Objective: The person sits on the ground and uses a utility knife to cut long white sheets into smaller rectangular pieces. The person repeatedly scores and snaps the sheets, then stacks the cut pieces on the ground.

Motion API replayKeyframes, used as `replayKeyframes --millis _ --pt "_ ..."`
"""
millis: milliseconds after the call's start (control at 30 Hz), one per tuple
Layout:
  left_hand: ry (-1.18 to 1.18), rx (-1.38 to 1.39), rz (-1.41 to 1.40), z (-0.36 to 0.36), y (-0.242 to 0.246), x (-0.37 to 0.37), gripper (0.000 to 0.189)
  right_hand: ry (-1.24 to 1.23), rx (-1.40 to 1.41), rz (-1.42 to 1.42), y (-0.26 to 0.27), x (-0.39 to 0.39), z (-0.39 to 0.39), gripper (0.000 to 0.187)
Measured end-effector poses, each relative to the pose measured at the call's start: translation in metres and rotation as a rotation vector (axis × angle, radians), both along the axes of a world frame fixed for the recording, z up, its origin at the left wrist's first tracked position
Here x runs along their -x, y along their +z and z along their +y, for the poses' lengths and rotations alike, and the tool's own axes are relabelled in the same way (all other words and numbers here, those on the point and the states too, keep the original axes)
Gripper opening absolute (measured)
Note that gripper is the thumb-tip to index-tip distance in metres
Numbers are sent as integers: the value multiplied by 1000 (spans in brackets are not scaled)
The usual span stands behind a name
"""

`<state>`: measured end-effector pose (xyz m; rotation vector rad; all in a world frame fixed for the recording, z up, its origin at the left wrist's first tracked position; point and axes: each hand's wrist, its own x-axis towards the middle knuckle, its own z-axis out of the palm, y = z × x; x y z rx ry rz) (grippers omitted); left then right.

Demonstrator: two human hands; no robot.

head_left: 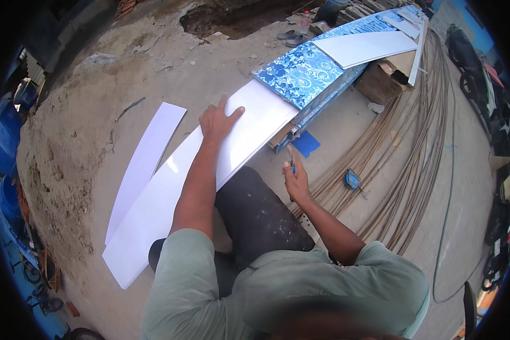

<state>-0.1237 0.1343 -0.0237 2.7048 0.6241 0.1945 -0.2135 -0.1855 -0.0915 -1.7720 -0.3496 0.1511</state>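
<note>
A long glossy white panel [255,123], apparently PVC, slopes from beneath the edge of a blue floral-patterned box [301,74] towards the lower left, over my knee. My left hand [219,119] lies on the panel's far side, thumb and forefinger spread, gripping nothing. To the right of the panel, my right hand [296,180] is closed around a small blue-handled tool [293,169] whose thin blade points up and away; it looks like a knife. The fingers cover most of its handle. The tool is apart from the panel.
A second white strip [146,165] lies on the ground at left. Long thin rods [408,182] and a blue tape measure [352,179] lie at right. White offcuts [365,46] rest on the box. Beyond are sandals [297,40] and a pit [233,21].
</note>
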Motion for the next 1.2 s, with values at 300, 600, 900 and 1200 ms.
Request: replayKeyframes --millis 300,600,900,1200 --pt "-5 7 8 3 1 3 89 21 -68 390 44 46 -3 56" --pt "-14 -10 82 1 4 1 83 268 793 -430 138 -207 93 54" --pt "1 6 60 2 1 2 82 466 983 -510 147 -243 134 52" --pt "-24 33 86 3 1 1 82 590 1173 -332 167 -250 162 66"
